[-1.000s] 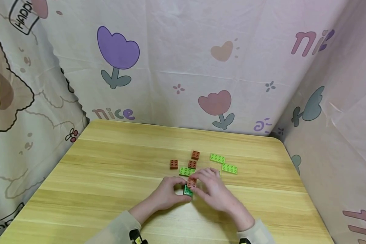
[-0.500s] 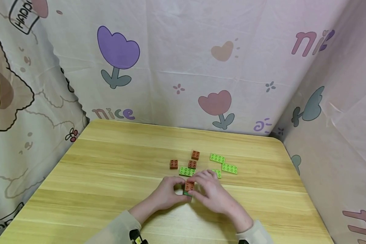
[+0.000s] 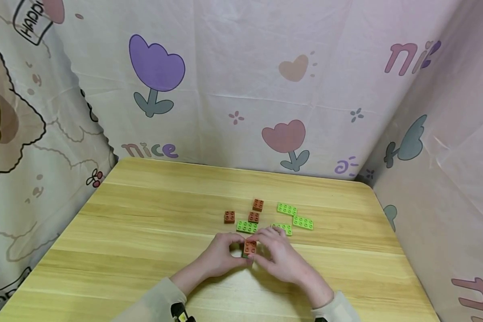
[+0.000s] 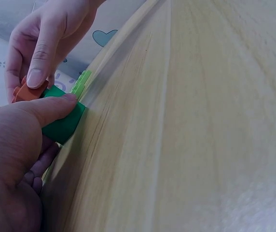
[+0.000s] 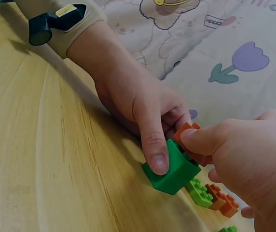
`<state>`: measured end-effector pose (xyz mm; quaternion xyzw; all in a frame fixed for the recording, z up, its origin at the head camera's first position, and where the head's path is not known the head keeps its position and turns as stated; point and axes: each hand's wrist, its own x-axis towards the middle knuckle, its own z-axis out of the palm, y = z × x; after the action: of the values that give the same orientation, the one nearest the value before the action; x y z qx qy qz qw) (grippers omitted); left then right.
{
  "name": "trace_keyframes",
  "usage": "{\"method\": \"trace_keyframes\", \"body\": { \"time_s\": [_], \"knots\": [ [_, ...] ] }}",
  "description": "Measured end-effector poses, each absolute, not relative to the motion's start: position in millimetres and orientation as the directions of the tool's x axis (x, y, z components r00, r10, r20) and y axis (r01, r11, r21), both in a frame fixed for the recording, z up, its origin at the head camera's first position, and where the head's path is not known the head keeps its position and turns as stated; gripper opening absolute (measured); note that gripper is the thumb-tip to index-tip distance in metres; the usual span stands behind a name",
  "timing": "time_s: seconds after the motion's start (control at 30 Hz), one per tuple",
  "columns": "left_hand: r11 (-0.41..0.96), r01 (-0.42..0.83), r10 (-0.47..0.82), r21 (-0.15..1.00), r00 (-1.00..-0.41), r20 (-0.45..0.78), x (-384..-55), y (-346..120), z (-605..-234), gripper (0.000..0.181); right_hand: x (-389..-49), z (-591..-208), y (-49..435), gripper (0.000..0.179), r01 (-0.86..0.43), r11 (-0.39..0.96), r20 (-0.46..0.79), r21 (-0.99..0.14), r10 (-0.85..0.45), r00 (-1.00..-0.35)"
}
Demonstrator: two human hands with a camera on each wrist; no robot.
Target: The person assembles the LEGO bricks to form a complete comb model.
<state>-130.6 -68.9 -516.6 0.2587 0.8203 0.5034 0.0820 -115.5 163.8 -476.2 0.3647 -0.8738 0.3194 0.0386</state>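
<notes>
Near the front middle of the table, my left hand [image 3: 217, 257] grips a green building block [image 5: 176, 174], its thumb lying along one side. An orange-brown four-stud brick [image 3: 250, 247] sits at the top of that block. My right hand [image 3: 281, 257] pinches this brick between thumb and fingers. In the left wrist view the orange-brown brick [image 4: 29, 92] meets the studded end of the green block [image 4: 63, 125]. Whether the two are fully pressed together I cannot tell. From above, the brick covers most of the green block.
Just beyond the hands lies a lime-green brick [image 3: 247, 226], with brown bricks [image 3: 253, 217] [image 3: 258, 205] [image 3: 229, 217] around it. More lime-green bricks [image 3: 287, 209] [image 3: 303, 222] [image 3: 285, 230] lie to the right. A printed curtain [image 3: 225, 80] hangs behind the table [image 3: 157, 201].
My right hand has brought the orange-brown brick slightly left and nearer, over the green block, whose studs are now covered. My left hand has stayed in place.
</notes>
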Motion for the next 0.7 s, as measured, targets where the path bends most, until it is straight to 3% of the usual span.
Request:
{"method": "trace_keyframes", "body": {
  "time_s": [0.7],
  "knots": [
    [0.358,0.331,0.502,0.873,-0.857,0.119,-130.0,-69.3,-514.4,0.022,-119.6,-479.8,160.5,0.041,-0.623,0.494,0.299,-0.606,-0.584,-0.755]
  ]
}}
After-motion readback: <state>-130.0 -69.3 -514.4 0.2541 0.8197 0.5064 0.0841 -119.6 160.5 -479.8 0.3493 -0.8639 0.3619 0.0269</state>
